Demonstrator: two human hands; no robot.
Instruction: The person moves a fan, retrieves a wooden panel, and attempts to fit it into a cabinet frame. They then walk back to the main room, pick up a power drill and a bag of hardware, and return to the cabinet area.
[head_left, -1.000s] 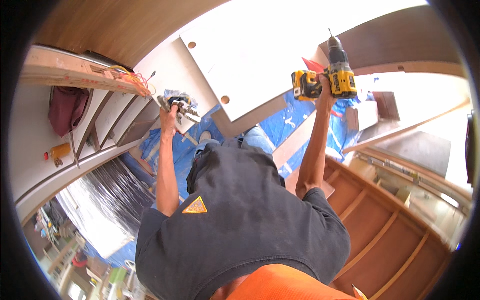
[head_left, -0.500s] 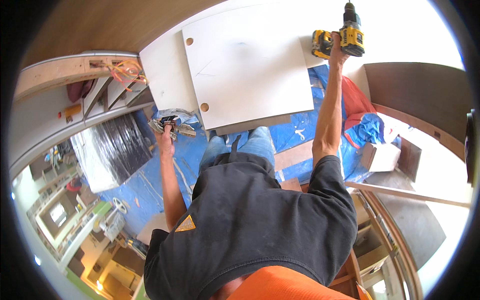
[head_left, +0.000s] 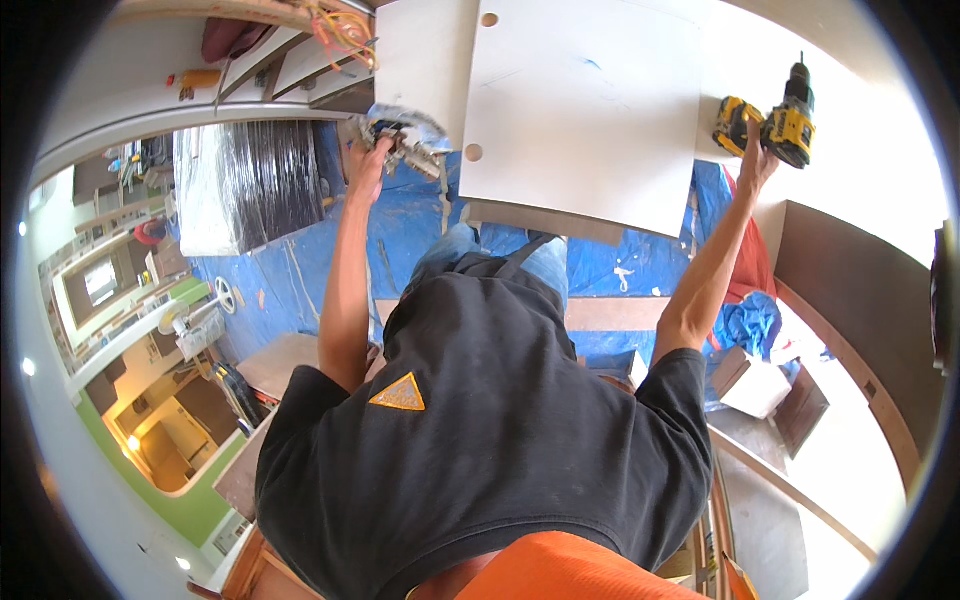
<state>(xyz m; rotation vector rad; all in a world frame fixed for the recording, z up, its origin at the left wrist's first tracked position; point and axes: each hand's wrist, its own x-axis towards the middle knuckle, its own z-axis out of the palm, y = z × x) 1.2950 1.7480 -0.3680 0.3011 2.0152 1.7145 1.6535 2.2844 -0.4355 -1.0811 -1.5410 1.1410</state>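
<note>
My right hand (head_left: pixel 760 160) grips a yellow and black cordless drill (head_left: pixel 790 132), its chuck pointing away from me. Held out to the left, my left hand (head_left: pixel 368 172) is closed on several metal cabinet hinges (head_left: pixel 412 150) bunched with a crumpled clear plastic bag (head_left: pixel 420 122). Between the two hands lies a white cabinet door panel (head_left: pixel 590 120), with two round holes near its left edge. A brownish board edge (head_left: pixel 540 219) shows beneath its near side.
Blue sheeting (head_left: pixel 400 245) covers the floor around my legs. To the left stands a plastic-wrapped dark block (head_left: pixel 250 185); orange cords (head_left: pixel 343 35) hang beyond it. At right are a dark curved panel (head_left: pixel 850 270), a red cloth (head_left: pixel 750 255) and a white box (head_left: pixel 750 382).
My view has swung, so the white panel and both hands appear farther right. The drill and hinges remain in my hands.
</note>
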